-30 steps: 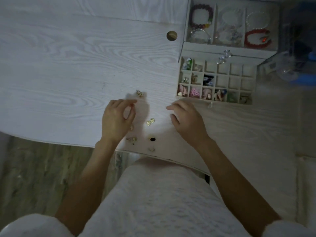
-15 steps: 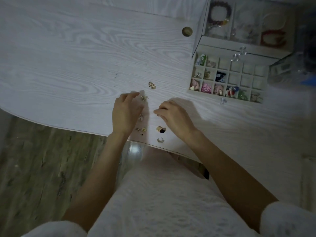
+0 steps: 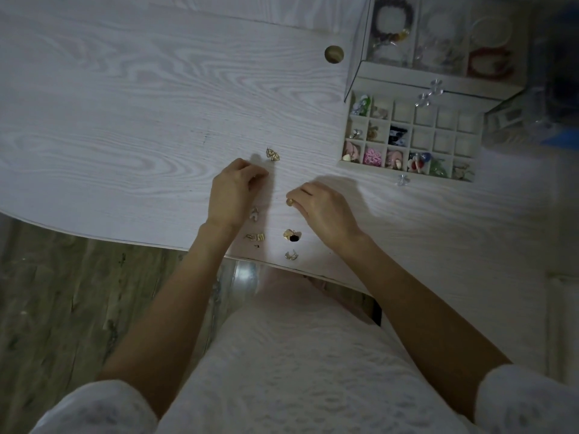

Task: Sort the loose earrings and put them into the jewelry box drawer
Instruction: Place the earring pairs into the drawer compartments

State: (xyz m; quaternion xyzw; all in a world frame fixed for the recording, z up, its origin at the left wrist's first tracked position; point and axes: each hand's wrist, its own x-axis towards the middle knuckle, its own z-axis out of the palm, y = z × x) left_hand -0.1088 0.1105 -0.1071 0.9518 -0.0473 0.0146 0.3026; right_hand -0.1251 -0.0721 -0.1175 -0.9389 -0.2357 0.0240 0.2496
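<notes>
Several loose earrings lie near the table's front edge: a gold butterfly earring (image 3: pixel 272 154), a pale one (image 3: pixel 254 213), a gold ribbed pair (image 3: pixel 256 237), a gold-and-black one (image 3: pixel 292 235) and a silver hoop (image 3: pixel 291 255). My left hand (image 3: pixel 233 192) rests just below the butterfly earring, fingers curled on the table; whether it holds anything is hidden. My right hand (image 3: pixel 322 208) pinches a small gold earring (image 3: pixel 290 202) at its fingertips. The jewelry box drawer (image 3: pixel 407 169) stands pulled out at the upper right, with several compartments filled.
The jewelry box's top tray (image 3: pixel 416 36) holds bracelets behind the drawer. A round hole (image 3: pixel 334 53) sits in the white wood-grain table (image 3: pixel 125 120). Clear plastic items with blue (image 3: pixel 551 114) stand right of the drawer. The table edge curves close to my lap.
My right hand has moved left from near the drawer and closed its fingertips on a small gold earring. My left hand stayed by the butterfly earring. The view shifted, so everything appears further right.
</notes>
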